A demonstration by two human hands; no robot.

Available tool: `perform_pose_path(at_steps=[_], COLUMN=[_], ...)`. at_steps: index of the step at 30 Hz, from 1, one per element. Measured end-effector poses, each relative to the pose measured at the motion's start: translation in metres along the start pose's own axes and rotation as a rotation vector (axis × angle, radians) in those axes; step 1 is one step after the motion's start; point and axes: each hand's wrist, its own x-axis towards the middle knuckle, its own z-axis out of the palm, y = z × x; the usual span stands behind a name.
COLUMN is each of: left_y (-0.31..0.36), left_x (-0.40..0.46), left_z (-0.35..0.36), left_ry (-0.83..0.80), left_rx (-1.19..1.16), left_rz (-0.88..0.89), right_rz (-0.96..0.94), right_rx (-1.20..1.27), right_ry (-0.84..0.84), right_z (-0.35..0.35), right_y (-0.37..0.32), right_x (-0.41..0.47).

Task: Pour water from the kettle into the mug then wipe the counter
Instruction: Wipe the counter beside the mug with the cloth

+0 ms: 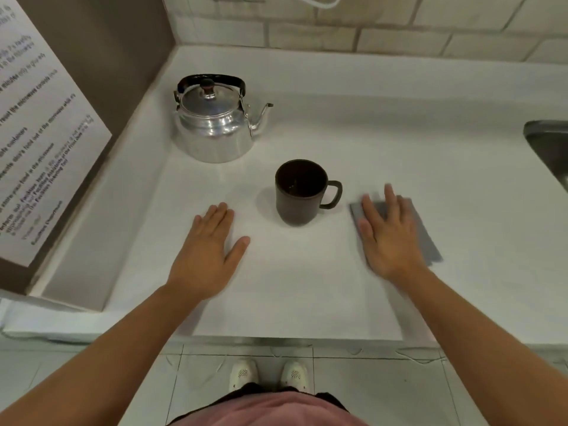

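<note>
A shiny metal kettle (215, 124) with a black handle stands at the back left of the white counter (307, 287), its spout pointing right. A dark brown mug (299, 193) stands in front of it, upright, handle to the right. A folded grey cloth (425, 232) lies flat to the right of the mug. My left hand (209, 253) rests flat on the counter left of the mug, fingers apart, holding nothing. My right hand (388, 235) lies flat over the left part of the cloth, fingers spread and slightly blurred.
A brown wall with a printed notice (37, 133) borders the counter on the left. A tiled wall (368, 26) runs along the back. The corner of a metal sink (550, 149) shows at the right edge. The counter's front edge is near my body, above a tiled floor.
</note>
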Motion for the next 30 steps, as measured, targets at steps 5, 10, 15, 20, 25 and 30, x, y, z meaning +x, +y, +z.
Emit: perform_pose_path(at_steps=[5,10,15,20,25,30], left_y=[-0.001,0.000,0.003,-0.007,-0.032,-0.038], left_x=[0.000,-0.001,-0.002,-0.007,-0.021,-0.024], left_z=[0.001,0.001,-0.003,-0.012,-0.020,-0.023], left_ry=[0.010,0.015,0.013,0.040,0.089,0.193], left_rx=[0.014,-0.001,-0.039,-0.108,-0.114,-0.223], left_rz=[0.000,-0.013,-0.015,0.010,0.040,-0.086], right_rz=[-0.075,-0.270,-0.081,-0.393,-0.585,-0.402], right_rx=[0.078,0.085,-0.073,0.010,0.076,0.093], right_ry=[-0.021,-0.149,-0.174,-0.261,-0.274,-0.269], right_z=[0.004,0.009,0.005,0.011,0.035,0.059], right_y=[-0.032,-0.001,-0.024,-0.079,-0.172,-0.252], right_x=[0.074,0.048,-0.001,-0.122,-0.079,0.017])
